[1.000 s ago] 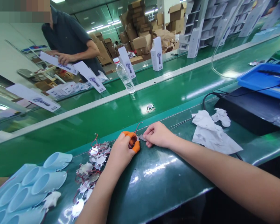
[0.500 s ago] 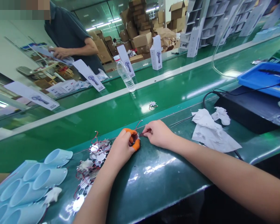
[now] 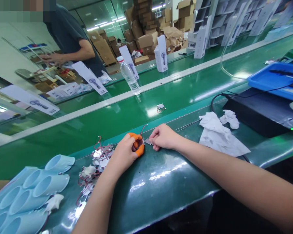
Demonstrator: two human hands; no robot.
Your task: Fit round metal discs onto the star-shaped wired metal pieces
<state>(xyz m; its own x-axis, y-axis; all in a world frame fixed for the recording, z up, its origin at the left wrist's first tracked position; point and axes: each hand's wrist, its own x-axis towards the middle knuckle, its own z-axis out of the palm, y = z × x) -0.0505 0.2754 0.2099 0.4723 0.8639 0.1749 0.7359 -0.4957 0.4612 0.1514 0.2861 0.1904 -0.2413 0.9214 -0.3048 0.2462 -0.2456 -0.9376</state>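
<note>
Clamping one wired disc (image 3: pixel 141 142) in the orange-capped fingers (image 3: pixel 138 150) of the left hand (image 3: pixel 125 153), right hand (image 3: pixel 164 137) pinching a grey tab (image 3: pixel 147 141), more wired discs (image 3: pixel 100 158) heaped beside the left hand

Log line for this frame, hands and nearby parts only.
left hand: orange finger cots, holding red-wired part | right hand: pinching grey metal tab | nearby: red-wired star-shaped metal discs

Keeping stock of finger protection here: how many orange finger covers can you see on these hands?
2: one orange finger cover on an upper finger of the left hand, and another just below it. The right hand shows none. More may be hidden by the curled left fingers.
</note>
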